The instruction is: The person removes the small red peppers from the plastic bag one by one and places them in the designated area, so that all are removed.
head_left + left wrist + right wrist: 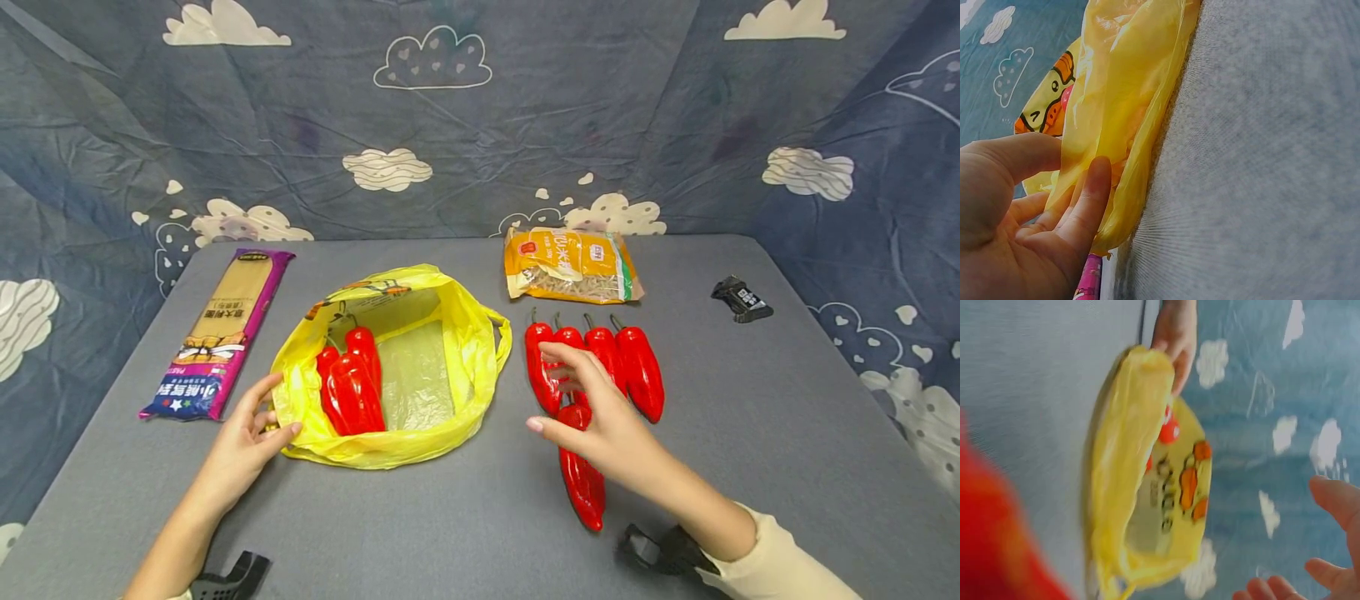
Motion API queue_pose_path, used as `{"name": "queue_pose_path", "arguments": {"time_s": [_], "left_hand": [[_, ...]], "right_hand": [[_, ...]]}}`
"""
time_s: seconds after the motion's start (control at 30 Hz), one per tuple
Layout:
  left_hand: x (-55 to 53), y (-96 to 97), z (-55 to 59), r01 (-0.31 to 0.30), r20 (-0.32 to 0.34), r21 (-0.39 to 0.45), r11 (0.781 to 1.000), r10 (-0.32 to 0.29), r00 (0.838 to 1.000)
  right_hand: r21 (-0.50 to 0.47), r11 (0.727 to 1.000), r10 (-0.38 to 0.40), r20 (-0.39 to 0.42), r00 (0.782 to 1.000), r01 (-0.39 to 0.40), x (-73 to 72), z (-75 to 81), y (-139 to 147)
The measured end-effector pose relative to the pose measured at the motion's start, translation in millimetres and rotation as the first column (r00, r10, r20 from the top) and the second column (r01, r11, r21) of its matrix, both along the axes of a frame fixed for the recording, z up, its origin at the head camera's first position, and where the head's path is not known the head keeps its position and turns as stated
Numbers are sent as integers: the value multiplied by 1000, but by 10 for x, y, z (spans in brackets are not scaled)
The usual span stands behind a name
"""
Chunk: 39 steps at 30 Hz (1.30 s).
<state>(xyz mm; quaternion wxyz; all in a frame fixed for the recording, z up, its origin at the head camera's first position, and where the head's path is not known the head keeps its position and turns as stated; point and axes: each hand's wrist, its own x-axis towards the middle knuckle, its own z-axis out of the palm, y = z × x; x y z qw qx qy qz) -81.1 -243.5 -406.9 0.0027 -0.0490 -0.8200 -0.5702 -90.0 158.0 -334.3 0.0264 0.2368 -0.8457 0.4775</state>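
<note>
A yellow plastic bag point(468, 412) with a printed cartoon stands wide-mouthed left of centre. Several glossy red peppers point(352, 396) lie inside, along its left side. My left hand point(243, 437) pinches the bag's left edge; in the left wrist view, the thin film point(1122, 94) passes between its digits. Over the red peppers on the right hovers my right hand point(600, 417), fingers spread and gently bent, holding nothing. Behind it is a row of peppers point(643, 371), partly hidden by the hand. One more pepper point(583, 487) lies in front of the row, its upper end covered.
A purple-edged pasta packet point(217, 333) lies left of the bag. At the back, right of centre, is an orange food packet point(573, 267). A small black packet point(741, 298) rests at the far right. A cloud-printed cloth point(480, 125) hangs behind the grey table point(750, 433).
</note>
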Motion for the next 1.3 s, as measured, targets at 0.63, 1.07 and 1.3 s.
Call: {"name": "queue_pose_path", "arguments": {"time_s": [0.63, 1.07, 1.3], "left_hand": [[3, -3, 5, 3, 17, -18, 1000, -3, 1000], [-15, -10, -47, 24, -8, 17, 1000, -24, 1000], [-9, -5, -17, 22, -3, 15, 1000, -22, 1000]], "right_hand": [[-92, 944, 327, 169, 930, -316, -540, -360, -1338], [-72, 959, 283, 347, 894, -275, -636, -600, -1718], [-43, 961, 267, 388, 882, -272, -653, -557, -1763]]}}
